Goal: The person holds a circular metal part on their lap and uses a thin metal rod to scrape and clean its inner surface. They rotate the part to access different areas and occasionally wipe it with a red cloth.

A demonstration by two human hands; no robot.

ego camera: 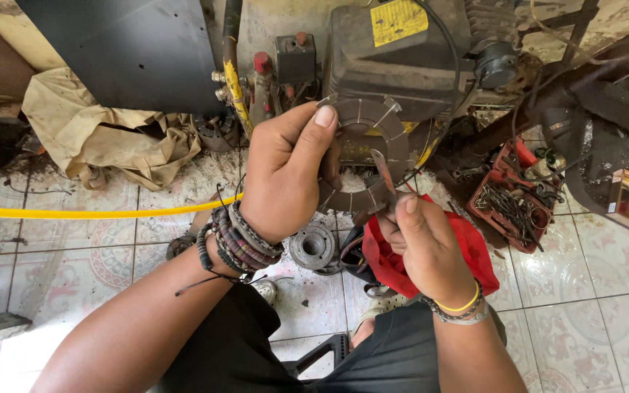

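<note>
The left hand (283,169) grips a grey ring (364,156) upright, so its slots face the person. The right hand (424,244) pinches a thin tool (385,175) against the ring, with a red rag (391,255) under the palm.

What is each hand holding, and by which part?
Left hand grips the grey slotted ring by its left rim; right hand pinches a thin tool near its lower end.

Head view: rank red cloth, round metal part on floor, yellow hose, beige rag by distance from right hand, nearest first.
From the right hand:
1. Red cloth, held under it.
2. Round metal part, on the floor to its left.
3. Yellow hose, across the tiles further left.
4. Beige rag, far upper left.
</note>
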